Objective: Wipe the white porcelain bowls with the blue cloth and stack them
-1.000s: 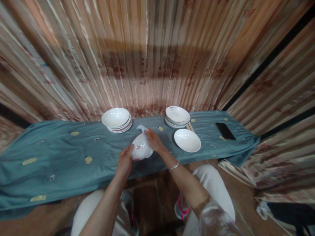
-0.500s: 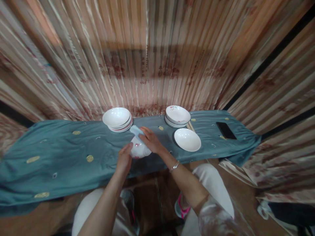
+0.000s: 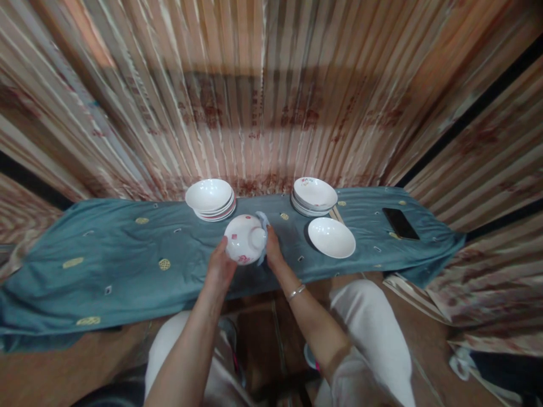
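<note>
Over the table (image 3: pixel 136 249), your left hand (image 3: pixel 220 264) pinched the bowl (image 3: pixel 242 240), your right hand (image 3: pixel 274 249) a cloth (image 3: pixel 262 217) against it, wiping seemingly unfinished, one stack (image 3: pixel 210 195) at eleven o'clock, another stack (image 3: pixel 314 196) at two, either possibly done.

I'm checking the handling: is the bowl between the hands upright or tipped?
Tipped: the bowl shows its printed outside and foot ring to the camera; its inside is hidden.

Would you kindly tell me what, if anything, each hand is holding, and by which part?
The left hand holds a white bowl by its left edge; the right hand holds a pale blue cloth, part unclear, at the bowl's right edge.
</note>
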### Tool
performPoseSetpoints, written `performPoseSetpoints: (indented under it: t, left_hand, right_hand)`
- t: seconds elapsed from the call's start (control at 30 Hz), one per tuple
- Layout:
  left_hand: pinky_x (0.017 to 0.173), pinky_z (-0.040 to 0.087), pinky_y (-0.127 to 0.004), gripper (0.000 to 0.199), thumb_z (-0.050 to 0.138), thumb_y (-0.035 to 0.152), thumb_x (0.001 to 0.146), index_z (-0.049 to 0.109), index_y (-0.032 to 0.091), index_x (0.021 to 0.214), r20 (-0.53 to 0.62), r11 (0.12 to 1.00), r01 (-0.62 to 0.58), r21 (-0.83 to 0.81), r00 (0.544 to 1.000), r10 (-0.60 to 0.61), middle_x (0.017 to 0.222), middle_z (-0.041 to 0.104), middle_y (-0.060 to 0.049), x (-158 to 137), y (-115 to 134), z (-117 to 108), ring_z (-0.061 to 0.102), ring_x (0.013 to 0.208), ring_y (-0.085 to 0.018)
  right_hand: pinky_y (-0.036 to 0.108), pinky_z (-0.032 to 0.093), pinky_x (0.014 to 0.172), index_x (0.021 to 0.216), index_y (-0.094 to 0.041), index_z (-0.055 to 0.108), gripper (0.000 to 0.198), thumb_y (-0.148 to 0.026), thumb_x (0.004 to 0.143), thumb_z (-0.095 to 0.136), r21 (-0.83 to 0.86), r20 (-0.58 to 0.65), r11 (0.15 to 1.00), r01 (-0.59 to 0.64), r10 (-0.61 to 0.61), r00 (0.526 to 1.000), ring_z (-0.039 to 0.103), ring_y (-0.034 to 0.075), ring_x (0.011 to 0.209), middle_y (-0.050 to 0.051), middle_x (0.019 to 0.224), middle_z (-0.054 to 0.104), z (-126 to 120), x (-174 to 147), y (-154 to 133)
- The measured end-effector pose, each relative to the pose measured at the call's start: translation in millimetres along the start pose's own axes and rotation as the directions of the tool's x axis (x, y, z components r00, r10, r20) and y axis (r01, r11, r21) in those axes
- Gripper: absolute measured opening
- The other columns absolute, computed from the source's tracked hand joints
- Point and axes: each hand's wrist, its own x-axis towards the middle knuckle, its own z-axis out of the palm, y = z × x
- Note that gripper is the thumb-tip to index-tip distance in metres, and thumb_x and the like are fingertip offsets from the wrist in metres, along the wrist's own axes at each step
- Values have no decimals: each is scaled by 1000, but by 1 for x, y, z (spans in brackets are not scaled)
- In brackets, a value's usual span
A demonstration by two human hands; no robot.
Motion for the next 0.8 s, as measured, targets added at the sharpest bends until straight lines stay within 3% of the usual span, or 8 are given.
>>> performPoseSetpoints:
  t: [0.2, 0.47, 0.67, 0.8]
  left_hand:
    - [105, 42, -49, 41, 45, 32, 94, 55, 15, 130, 26, 983, 76, -168, 997, -72, 124, 67, -12, -2, 6, 14, 53, 128, -28]
    - [107, 41, -42, 42, 34, 34, 99, 58, 14, 127, -15, 970, 124, -210, 991, -130, 108, 74, -8, -7, 4, 28, 56, 124, -24]
    - [107, 41, -37, 44, 33, 34, 99, 58, 11, 128, 33, 967, 86, -242, 996, -80, 108, 74, -9, -2, -2, 27, 62, 117, -21]
    - [105, 43, -33, 39, 36, 32, 98, 63, 15, 120, 24, 974, 88, -210, 996, -85, 106, 74, -9, -1, -5, 26, 62, 116, -20]
  right_hand:
    - [41, 37, 110, 134, -15, 48, 60, -54, 95, 23, 72, -149, 997, 24, -13, 989, 51, 20, 126, 12, 134, 57, 19, -25, 10]
    - [48, 22, 118, 151, -10, 21, 72, -57, 96, 20, -251, -132, 956, 155, -192, 973, 24, 24, 146, 19, 157, 25, 20, -61, 9]
    - [53, 20, 118, 153, -5, 8, 69, -48, 100, 19, -523, -15, 790, 319, -383, 923, 10, 26, 150, 24, 159, 14, 20, -78, 5]
    - [56, 23, 116, 154, -3, 3, 69, -42, 100, 24, -677, 75, 602, 422, -514, 854, 5, 29, 150, 26, 159, 11, 15, -77, -3]
